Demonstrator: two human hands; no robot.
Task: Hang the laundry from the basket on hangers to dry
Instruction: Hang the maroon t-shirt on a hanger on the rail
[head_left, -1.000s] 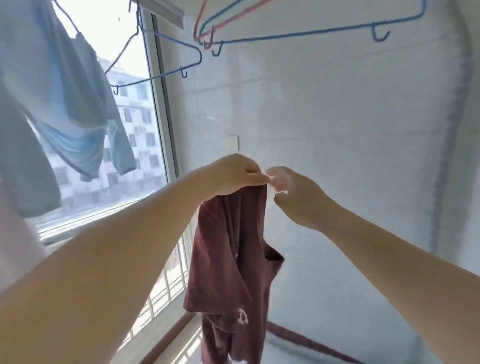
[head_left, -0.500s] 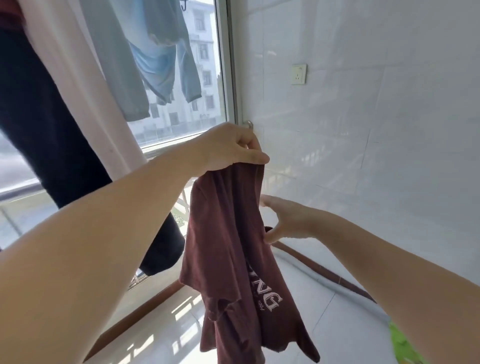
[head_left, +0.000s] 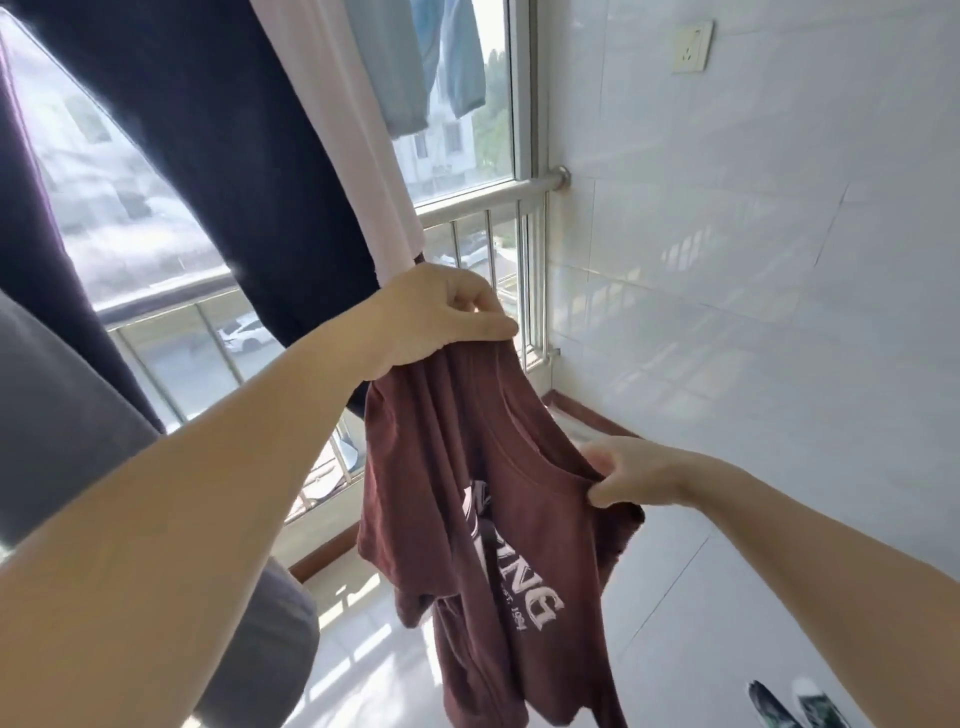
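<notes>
White tiled walls (head_left: 753, 260) and a railed window (head_left: 483, 130) are seen behind. Up front, a maroon cotton t-shirt with white lettering (head_left: 467, 493) is held in mid-air, its top bunched in the left hand (head_left: 431, 317) with fingers curled tight. Its collar is pinched by the right hand (head_left: 631, 470) lower down.

The t-shirt (head_left: 467, 499) hangs in the middle between the hands: the left hand (head_left: 436, 317) grips its top edge above, the right hand (head_left: 631, 470) pinches the collar lower and to the right. Behind and left hang other garments (head_left: 218, 156) before the window railing (head_left: 483, 205). The wall socket (head_left: 693, 47) sits upper right, shoes (head_left: 795, 706) on the floor lower right
</notes>
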